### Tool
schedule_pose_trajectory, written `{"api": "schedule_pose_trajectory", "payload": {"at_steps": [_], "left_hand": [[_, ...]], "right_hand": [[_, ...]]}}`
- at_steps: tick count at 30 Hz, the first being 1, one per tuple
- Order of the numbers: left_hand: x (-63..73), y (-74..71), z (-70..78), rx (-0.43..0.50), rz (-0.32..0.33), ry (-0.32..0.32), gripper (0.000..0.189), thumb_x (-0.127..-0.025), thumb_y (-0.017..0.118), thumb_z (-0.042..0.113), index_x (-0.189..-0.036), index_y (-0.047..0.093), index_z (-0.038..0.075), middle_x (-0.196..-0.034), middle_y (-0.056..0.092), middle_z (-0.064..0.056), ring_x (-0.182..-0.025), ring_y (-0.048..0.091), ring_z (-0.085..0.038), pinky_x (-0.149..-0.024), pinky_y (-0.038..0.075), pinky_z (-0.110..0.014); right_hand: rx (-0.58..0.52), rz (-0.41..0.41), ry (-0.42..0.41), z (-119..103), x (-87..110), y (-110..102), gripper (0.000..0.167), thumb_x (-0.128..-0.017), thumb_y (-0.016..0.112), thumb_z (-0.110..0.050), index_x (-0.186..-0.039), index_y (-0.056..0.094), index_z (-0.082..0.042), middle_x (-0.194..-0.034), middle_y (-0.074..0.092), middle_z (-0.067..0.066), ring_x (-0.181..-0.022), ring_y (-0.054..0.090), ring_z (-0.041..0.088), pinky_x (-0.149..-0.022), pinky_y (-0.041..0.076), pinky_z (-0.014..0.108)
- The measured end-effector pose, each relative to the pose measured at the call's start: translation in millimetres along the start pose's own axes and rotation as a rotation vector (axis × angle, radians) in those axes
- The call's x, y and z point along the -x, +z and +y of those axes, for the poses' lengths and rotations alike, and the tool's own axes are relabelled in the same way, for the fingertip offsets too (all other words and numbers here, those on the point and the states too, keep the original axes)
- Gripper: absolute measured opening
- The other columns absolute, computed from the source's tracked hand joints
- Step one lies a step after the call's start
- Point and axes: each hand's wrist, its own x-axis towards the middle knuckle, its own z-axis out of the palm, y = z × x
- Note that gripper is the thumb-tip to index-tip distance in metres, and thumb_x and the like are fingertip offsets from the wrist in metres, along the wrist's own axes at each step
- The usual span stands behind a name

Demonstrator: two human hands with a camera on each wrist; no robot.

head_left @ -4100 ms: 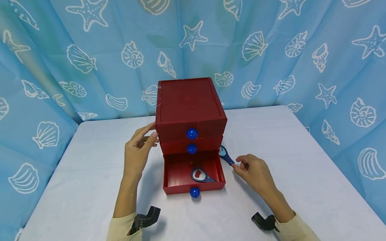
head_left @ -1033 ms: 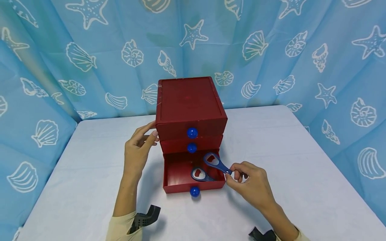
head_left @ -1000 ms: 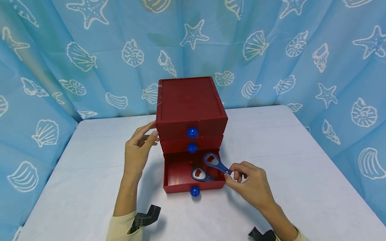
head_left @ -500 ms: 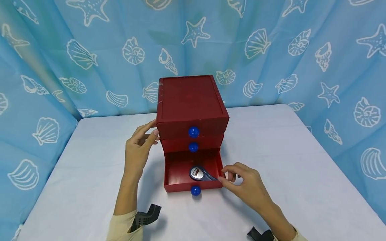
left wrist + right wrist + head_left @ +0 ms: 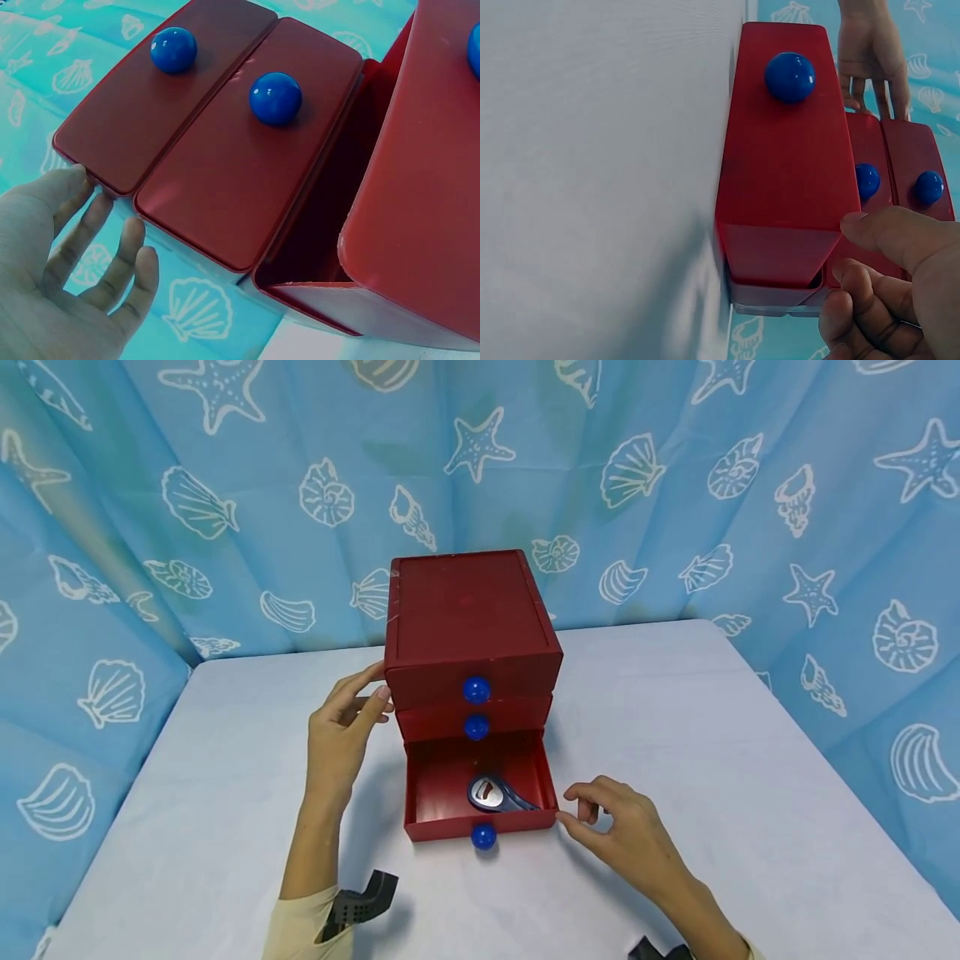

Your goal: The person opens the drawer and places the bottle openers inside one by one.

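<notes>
A red cabinet (image 5: pixel 467 610) with blue knobs stands on the table, its bottom drawer (image 5: pixel 438 828) pulled out. Inside that drawer lies a blue bottle opener (image 5: pixel 487 793) with a silver centre, its handle toward the right front corner. Only one outline shows clearly; whether another opener lies under it, I cannot tell. My left hand (image 5: pixel 333 747) touches the cabinet's left side with its fingertips, fingers spread. Beside the drawer's right front corner is my right hand (image 5: pixel 626 827), bent loosely with nothing in it, the thumb tip at or close to the drawer's edge.
The two upper drawers, with a top knob (image 5: pixel 476 690) and a middle knob (image 5: pixel 477 727), are pushed in. A white table (image 5: pixel 712 735) spreads out on both sides. A blue shell-patterned curtain (image 5: pixel 322 443) hangs behind.
My right hand picked up the second bottle opener from the table, brought it over the drawer, and let it go there. The hand has since drawn back slightly right. My left hand stays put.
</notes>
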Motion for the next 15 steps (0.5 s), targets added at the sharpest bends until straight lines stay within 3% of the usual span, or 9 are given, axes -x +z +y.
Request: {"api": "schedule_pose_trajectory", "payload": {"at_steps": [7, 15], "left_hand": [[7.2, 2.5, 18.3, -0.035, 0.001, -0.009, 0.037, -0.100, 0.063, 0.024, -0.136, 0.064, 0.019, -0.128, 0.061, 0.000, -0.094, 0.065, -0.025, -0.086, 0.054, -0.029], [-1.1, -0.5, -7.0, -0.018, 0.003, -0.001, 0.037, -0.098, 0.066, 0.028, -0.135, 0.065, 0.026, -0.127, 0.061, 0.006, -0.094, 0.065, -0.023, -0.087, 0.055, -0.033]], "right_hand": [[0.015, 0.011, 0.009, 2, -2.2, 0, 0.029, -0.072, 0.089, -0.008, -0.094, 0.072, -0.016, -0.076, 0.053, -0.015, -0.070, 0.051, 0.004, -0.058, 0.043, 0.019], [-0.002, 0.007, 0.024, 6, -6.4, 1, 0.029, -0.073, 0.088, -0.006, -0.094, 0.071, -0.017, -0.075, 0.054, -0.014, -0.071, 0.053, 0.005, -0.058, 0.045, 0.021]]}}
